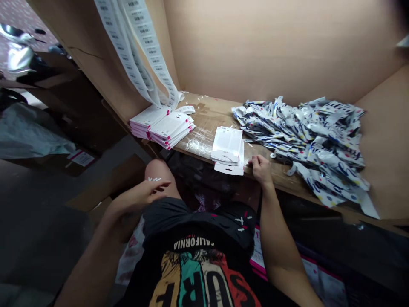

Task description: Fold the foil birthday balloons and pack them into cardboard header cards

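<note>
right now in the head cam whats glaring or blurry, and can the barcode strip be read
In the head view, the hanging barcode label strip shows its bars, but the print is too small to read. Glare shines on the wooden bench top and the printed plastic packets. The wide lens bends the bench edge, and a dark blur sits top right.

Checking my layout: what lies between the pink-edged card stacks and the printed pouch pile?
In the head view, a white card stack on the wooden bench.
</note>
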